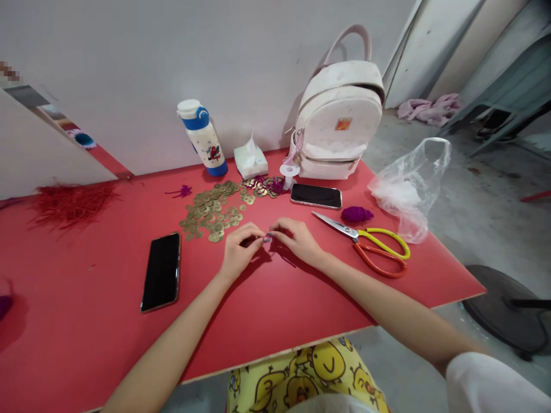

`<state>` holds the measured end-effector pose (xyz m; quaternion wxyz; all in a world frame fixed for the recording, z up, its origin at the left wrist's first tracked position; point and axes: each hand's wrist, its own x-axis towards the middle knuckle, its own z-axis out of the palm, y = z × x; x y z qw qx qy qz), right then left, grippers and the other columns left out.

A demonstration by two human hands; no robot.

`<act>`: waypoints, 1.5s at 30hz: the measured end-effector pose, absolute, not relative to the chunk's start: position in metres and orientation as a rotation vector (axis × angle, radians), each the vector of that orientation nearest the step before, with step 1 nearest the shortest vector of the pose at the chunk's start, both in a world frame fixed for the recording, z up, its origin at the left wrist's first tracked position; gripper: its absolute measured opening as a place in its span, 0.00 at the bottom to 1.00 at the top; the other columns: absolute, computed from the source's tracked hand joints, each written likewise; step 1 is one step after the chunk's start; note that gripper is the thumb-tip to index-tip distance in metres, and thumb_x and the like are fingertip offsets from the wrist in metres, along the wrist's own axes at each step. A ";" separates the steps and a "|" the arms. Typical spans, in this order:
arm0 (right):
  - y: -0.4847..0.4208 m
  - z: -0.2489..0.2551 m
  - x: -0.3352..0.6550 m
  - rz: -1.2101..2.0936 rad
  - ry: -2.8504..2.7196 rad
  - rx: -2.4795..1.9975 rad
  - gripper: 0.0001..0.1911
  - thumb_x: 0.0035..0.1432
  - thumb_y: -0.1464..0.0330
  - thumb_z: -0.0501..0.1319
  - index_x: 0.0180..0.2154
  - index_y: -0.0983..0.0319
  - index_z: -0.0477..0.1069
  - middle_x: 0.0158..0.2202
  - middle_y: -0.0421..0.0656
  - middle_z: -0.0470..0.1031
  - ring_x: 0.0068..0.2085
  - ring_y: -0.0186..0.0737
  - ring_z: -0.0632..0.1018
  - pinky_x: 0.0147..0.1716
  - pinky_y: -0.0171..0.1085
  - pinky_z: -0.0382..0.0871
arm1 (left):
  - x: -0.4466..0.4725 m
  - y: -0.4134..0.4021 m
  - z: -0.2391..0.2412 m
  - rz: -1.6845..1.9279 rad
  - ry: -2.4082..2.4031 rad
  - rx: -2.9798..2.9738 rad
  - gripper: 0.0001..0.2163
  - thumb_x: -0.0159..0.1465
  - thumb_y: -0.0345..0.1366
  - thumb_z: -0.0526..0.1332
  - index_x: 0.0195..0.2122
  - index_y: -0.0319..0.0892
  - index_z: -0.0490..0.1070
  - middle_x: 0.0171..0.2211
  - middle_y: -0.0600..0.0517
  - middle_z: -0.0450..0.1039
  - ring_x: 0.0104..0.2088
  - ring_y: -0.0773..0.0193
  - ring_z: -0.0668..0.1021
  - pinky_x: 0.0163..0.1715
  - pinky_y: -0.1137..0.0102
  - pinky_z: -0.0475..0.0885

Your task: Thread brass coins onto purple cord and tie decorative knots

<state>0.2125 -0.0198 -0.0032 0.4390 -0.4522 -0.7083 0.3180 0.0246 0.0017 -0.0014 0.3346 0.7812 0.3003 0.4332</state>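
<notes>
My left hand (244, 248) and my right hand (297, 241) meet over the red table, fingertips pinched together. Between them is a small piece of purple yarn (267, 238), mostly covered by the fingers. A dark loose end trails below my right hand onto the tabletop. Whether a coin is also in the pinch is too small to tell. Just beyond my left hand lies a spread pile of brass-coloured coins with holes (213, 206). More coins with purple yarn strands (269, 185) tied on or lying over them sit behind my hands.
Scissors (355, 234), a purple yarn ball (357, 214), a phone (316, 196) and a plastic bag (404, 192) lie to the right. Another phone (161, 272) and red strands (71, 203) are left. A bottle (204, 140), tissues (251, 160), a white spool (289, 174) and a backpack (340, 120) stand behind.
</notes>
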 end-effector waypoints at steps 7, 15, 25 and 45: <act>-0.024 -0.005 0.205 0.789 -2.008 -1.107 0.05 0.63 0.72 0.57 0.34 0.61 0.71 0.34 0.42 0.75 0.36 0.37 0.74 0.37 0.33 0.62 | 0.027 0.002 0.005 1.257 1.002 1.758 0.07 0.60 0.34 0.64 0.25 0.41 0.74 0.24 0.53 0.71 0.28 0.66 0.72 0.30 0.71 0.66; -0.023 0.000 0.206 0.765 -2.005 -1.226 0.10 0.60 0.62 0.63 0.31 0.62 0.70 0.30 0.40 0.73 0.32 0.35 0.70 0.30 0.32 0.56 | 0.030 0.000 0.004 1.161 0.947 1.703 0.04 0.57 0.33 0.66 0.26 0.42 0.78 0.26 0.53 0.71 0.26 0.68 0.71 0.25 0.73 0.65; -0.018 -0.003 0.213 0.906 -1.743 -1.080 0.25 0.68 0.53 0.48 0.24 0.61 0.62 0.24 0.39 0.65 0.27 0.34 0.67 0.31 0.34 0.61 | 0.028 0.002 0.002 1.037 0.832 1.342 0.17 0.52 0.49 0.70 0.22 0.39 0.74 0.39 0.45 0.75 0.15 0.79 0.60 0.13 0.77 0.56; -0.033 0.002 0.199 0.899 -1.899 -1.105 0.16 0.64 0.62 0.59 0.51 0.57 0.75 0.29 0.39 0.73 0.27 0.32 0.69 0.30 0.32 0.60 | 0.025 0.007 -0.004 1.308 1.254 1.290 0.11 0.55 0.43 0.67 0.30 0.38 0.76 0.23 0.51 0.75 0.18 0.71 0.69 0.15 0.76 0.60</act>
